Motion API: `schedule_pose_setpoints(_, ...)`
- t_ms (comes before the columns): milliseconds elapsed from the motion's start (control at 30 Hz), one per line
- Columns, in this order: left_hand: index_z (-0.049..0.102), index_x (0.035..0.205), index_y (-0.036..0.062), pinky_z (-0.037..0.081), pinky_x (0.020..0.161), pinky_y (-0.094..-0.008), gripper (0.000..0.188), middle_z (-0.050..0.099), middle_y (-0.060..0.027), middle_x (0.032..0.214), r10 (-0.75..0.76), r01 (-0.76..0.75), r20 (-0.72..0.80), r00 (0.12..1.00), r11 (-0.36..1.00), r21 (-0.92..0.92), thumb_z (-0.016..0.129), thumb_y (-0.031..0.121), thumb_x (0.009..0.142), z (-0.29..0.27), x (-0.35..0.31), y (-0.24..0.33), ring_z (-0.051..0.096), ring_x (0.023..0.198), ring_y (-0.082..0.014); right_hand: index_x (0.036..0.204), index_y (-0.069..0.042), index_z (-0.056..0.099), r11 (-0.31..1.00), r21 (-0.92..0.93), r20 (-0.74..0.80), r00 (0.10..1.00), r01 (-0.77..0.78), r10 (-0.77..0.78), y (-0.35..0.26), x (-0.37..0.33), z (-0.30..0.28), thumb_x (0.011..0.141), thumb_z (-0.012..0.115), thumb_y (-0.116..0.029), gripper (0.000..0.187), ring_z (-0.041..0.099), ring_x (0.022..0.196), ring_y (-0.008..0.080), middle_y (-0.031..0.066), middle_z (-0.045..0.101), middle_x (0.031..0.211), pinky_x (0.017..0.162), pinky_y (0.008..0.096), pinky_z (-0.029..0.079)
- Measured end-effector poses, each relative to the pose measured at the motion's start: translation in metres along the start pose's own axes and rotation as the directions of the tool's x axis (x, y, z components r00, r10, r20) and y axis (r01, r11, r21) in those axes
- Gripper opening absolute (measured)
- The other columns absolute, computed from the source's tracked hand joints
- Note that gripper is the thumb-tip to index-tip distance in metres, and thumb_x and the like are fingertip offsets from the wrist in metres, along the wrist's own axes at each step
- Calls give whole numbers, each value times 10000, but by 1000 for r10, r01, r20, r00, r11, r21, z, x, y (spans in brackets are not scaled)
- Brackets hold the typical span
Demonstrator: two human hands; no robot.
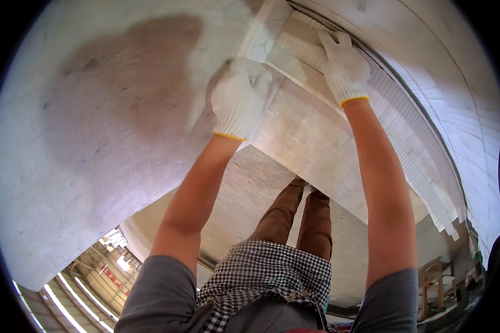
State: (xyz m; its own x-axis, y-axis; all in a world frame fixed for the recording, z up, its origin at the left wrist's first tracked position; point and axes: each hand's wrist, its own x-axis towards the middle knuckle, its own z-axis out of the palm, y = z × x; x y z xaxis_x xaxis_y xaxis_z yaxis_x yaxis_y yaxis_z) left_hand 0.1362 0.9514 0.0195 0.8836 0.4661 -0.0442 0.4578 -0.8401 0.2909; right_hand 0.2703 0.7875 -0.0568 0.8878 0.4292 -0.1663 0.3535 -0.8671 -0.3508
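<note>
I wear white knitted gloves with yellow cuffs. My left hand [240,97] lies against a broad, pale wood-like sheet [144,116] near its right edge, its thumb apart from the other fingers. Their tips are partly hidden. My right hand [345,65] reaches farther up on the right, over a row of thin, pale, ribbed strips [391,105]. Its fingers are stretched out and apart, and I see nothing held between them. Between my hands, a pale upright board [264,33] borders the strips. Below them is a flat, light panel [316,130].
A whitish, lined surface [455,111] curves along the right. At the lower right stands a wooden frame [433,283], like a stool. My legs in brown trousers [280,213] and a checked apron [266,269] show below. A high roof with bright strips [66,311] appears lower left.
</note>
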Motion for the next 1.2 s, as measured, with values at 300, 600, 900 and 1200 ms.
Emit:
schedule_pose_setpoints(300,665,924,-14,534,567,-329,436,700,-106,824,-398,659,530,749,537,-526,603,415,959,19,26,-4,664,641,-167,1361,-286,543,999,23,-61,997,50,-48,-1,-1,5,959,536,-277,401,664,1032,314,52,559,1336,800,467,558)
schedule_pose_setpoints(600,639,948,-9,518,444,-304,408,688,-108,783,-476,700,513,714,505,-505,523,378,1005,22,39,8,652,544,-178,1349,-297,567,1000,-10,-78,996,29,-30,2,2,9,972,541,-345,381,670,1011,308,33,593,1302,801,452,558)
schedule_pose_setpoints(900,626,945,-19,497,424,-307,385,675,-111,758,-458,657,472,753,553,-512,510,340,1019,40,43,1,632,518,-176,1332,-285,585,999,8,-115,992,47,-46,3,2,12,962,550,-321,373,669,990,302,29,596,1289,796,449,559)
schedule_pose_setpoints(1200,631,836,-67,509,503,-435,451,635,-224,675,-474,623,406,781,544,-563,451,309,1009,47,41,5,643,531,-309,1348,-267,570,999,7,-135,990,43,-42,-5,-3,6,936,574,-257,413,648,1050,316,38,576,1326,824,459,557)
